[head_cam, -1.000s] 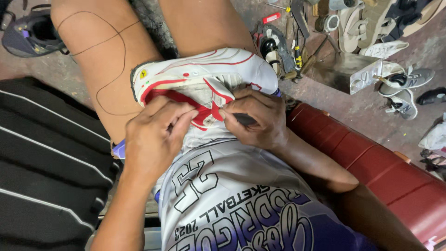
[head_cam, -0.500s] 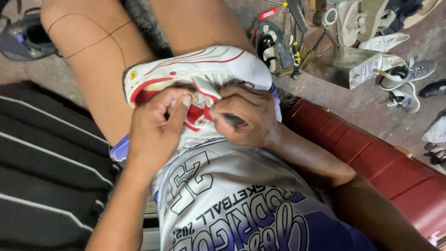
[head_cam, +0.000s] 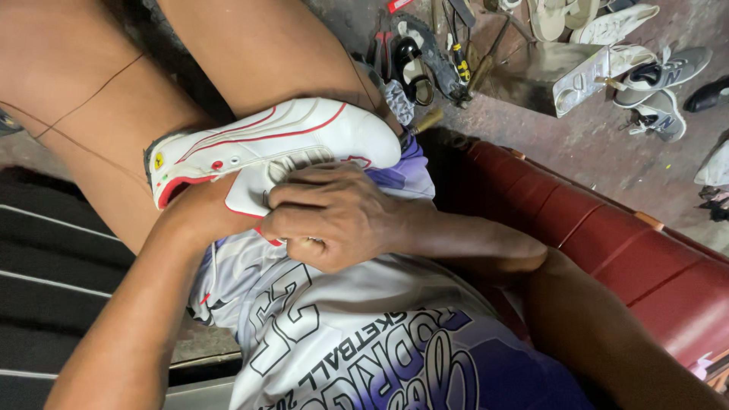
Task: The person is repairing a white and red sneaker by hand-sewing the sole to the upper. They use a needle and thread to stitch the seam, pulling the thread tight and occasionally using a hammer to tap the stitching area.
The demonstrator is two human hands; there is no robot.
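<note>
Bare concrete floor [head_cam: 577,144] fills the upper right of the view, littered with footwear and tools; a red padded seat [head_cam: 607,243] runs diagonally below it.

White sneaker [head_cam: 281,148] with red trim: lies on its side across the person's lap, wedged against the bare thighs, its red-edged end toward the left of the view and its other end toward the right. It rests on the upper edge of a white and purple jersey [head_cam: 357,342].

Right hand [head_cam: 334,220]: lies directly below and against the sneaker, fingers curled together into a loose fist, knuckles pressed to the shoe's lower edge at a white flap outlined in red. Whether anything is pinched inside the fist cannot be told.

Left hand [head_cam: 199,214]: reaches up from the lower left, the forearm crossing the jersey; the hand itself is tucked under the sneaker and behind the right hand, so its fingers are hidden and their state cannot be told.

A thin dark thread [head_cam: 91,99] trails across the left thigh.

Beyond the lap: a cluster of hand tools [head_cam: 433,53] lies on the floor just past the sneaker; a metal box [head_cam: 547,76] stands near them; 2 grey sneakers [head_cam: 661,83] and pale sandals [head_cam: 577,15] lie farther right. A dark striped cloth [head_cam: 53,281] covers the lower left.
</note>
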